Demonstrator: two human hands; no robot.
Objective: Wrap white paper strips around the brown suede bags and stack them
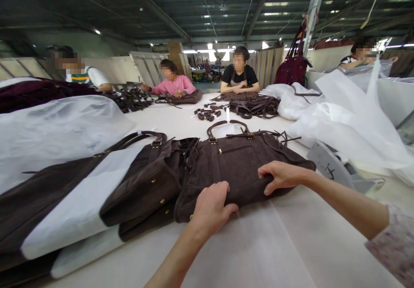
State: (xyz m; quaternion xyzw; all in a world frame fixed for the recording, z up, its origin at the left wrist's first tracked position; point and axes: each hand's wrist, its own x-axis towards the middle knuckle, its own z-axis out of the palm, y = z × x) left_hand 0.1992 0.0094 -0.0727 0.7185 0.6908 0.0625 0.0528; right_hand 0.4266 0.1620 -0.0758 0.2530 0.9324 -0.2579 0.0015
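A dark brown suede handbag (239, 167) lies on the white table in front of me, its two-loop handle (226, 126) pointing away. A short zip with a gold pull crosses its upper panel. My left hand (211, 206) grips the near bottom edge, fingertips partly hidden against the suede and thumb to the right. Farther right, my right hand (284, 176) holds the same edge, with thumb and fingers curled round it. To the left, more brown handbags (139, 189) lie stacked, with white sheets (87, 201) wrapped over and between them.
Clear plastic wrapping (64, 120) covers the left side; white plastic bags (352, 124) pile up at right beside a grey tape-dispenser-like object (333, 167). Small brown pieces (208, 112) and straps (254, 106) lie across the table. Several people stand or sit around it.
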